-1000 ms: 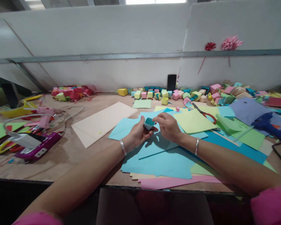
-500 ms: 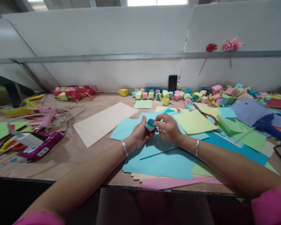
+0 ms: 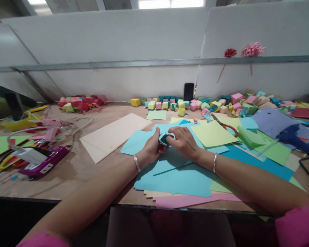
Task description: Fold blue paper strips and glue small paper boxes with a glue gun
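Note:
A small light-blue and teal paper box (image 3: pixel 163 138), its hollow side showing, is held between my two hands above the table. My left hand (image 3: pixel 152 146) grips it from the left, thumb up along its side. The fingers of my right hand (image 3: pixel 183 141) are bent onto its right edge and partly cover it. Under both hands lie overlapping light-blue paper sheets (image 3: pixel 175 183). Just right of my right hand is a pale yellow sheet (image 3: pixel 213 134).
Scissors (image 3: pixel 228 128) and a blue glue gun (image 3: pixel 290 135) lie at the right. Small paper cubes (image 3: pixel 151 105) line the back, near an upright phone (image 3: pixel 189 92). At the left are a purple power strip (image 3: pixel 45 163), cables and a cream sheet (image 3: pixel 115 133).
The right hand's fingers have moved over the box's edge, and the box has turned slightly, showing more of its dark inside. The left hand keeps its hold.

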`<act>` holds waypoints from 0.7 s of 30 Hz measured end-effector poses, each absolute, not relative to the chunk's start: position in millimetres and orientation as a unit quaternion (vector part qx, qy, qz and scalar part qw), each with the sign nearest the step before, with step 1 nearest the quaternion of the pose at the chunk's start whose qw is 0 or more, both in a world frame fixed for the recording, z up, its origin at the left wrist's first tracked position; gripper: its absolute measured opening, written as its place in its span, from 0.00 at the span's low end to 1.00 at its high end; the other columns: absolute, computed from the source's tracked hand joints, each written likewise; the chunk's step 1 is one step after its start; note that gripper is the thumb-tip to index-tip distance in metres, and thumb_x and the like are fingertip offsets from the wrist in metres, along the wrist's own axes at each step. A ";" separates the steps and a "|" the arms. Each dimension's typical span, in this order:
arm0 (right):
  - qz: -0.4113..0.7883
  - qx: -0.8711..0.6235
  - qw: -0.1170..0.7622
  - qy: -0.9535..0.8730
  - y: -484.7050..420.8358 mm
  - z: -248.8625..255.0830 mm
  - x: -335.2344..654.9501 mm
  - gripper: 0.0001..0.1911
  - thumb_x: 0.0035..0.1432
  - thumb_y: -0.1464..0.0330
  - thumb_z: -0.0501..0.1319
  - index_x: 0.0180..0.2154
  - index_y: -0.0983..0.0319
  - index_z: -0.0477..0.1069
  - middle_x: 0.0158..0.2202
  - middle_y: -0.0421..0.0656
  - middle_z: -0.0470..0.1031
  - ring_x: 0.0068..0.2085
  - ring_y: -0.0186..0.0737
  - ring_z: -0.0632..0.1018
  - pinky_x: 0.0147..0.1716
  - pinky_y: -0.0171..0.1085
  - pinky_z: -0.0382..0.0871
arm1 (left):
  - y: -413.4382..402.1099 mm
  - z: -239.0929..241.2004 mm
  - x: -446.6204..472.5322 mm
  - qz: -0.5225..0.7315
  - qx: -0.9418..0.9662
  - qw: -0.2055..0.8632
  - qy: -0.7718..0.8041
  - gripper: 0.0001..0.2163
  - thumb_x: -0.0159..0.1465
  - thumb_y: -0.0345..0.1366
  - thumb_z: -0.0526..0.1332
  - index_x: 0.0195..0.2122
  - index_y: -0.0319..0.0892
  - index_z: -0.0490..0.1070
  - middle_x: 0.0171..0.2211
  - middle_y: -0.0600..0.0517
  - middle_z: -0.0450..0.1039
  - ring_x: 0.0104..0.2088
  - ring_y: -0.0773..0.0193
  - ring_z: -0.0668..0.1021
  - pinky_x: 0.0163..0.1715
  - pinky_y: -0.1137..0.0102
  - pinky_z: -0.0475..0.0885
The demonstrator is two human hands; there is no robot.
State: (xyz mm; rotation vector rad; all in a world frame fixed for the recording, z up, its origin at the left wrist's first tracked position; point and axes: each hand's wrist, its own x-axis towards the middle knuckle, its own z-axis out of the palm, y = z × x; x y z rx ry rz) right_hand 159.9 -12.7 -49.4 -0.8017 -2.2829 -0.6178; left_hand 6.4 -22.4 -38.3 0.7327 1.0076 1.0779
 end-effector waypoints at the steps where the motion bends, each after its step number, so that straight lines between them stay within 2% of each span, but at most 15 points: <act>1: -0.239 -0.305 0.311 -0.868 -12.2 -50.4 159.6 0.16 0.68 0.73 0.49 0.33 0.61 0.75 0.44 0.49 0.74 0.46 0.44 0.70 0.41 0.42 0.55 | -22.8 -37.3 6.6 0.473 0.329 0.681 0.452 0.26 0.67 0.56 0.49 0.24 0.39 0.65 0.14 0.54 0.62 0.13 0.71 0.64 0.10 0.78 0.50; 4: -0.242 -0.299 0.300 -0.873 -11.6 -52.8 159.4 0.16 0.68 0.72 0.50 0.34 0.61 0.74 0.46 0.50 0.74 0.45 0.45 0.69 0.42 0.43 0.55 | -24.4 -33.8 6.6 0.442 0.338 0.694 0.457 0.27 0.69 0.54 0.45 0.23 0.39 0.65 0.13 0.52 0.63 0.12 0.71 0.64 0.10 0.79 0.49; 13: -0.238 -0.255 0.331 -0.877 -5.1 -55.4 168.9 0.13 0.64 0.73 0.52 0.38 0.61 0.75 0.43 0.48 0.75 0.41 0.42 0.69 0.44 0.43 0.57 | -25.1 -31.0 2.3 0.393 0.351 0.698 0.484 0.31 0.67 0.59 0.43 0.21 0.38 0.65 0.15 0.48 0.66 0.11 0.74 0.63 0.08 0.80 0.45; 17: -0.206 -0.297 0.366 -0.858 -0.2 -61.1 167.6 0.13 0.64 0.74 0.52 0.35 0.61 0.75 0.47 0.50 0.73 0.48 0.46 0.69 0.44 0.43 0.60 | -23.6 -31.6 1.0 0.391 0.368 0.703 0.466 0.34 0.68 0.59 0.39 0.21 0.37 0.66 0.15 0.48 0.66 0.11 0.75 0.61 0.09 0.80 0.45; 21: -0.166 -0.316 0.385 -0.851 0.2 -63.0 165.0 0.11 0.63 0.73 0.55 0.33 0.61 0.75 0.53 0.51 0.68 0.52 0.49 0.67 0.46 0.46 0.65 | -26.4 -31.7 3.2 0.391 0.394 0.681 0.476 0.34 0.67 0.60 0.39 0.21 0.37 0.66 0.14 0.49 0.65 0.12 0.74 0.61 0.09 0.79 0.47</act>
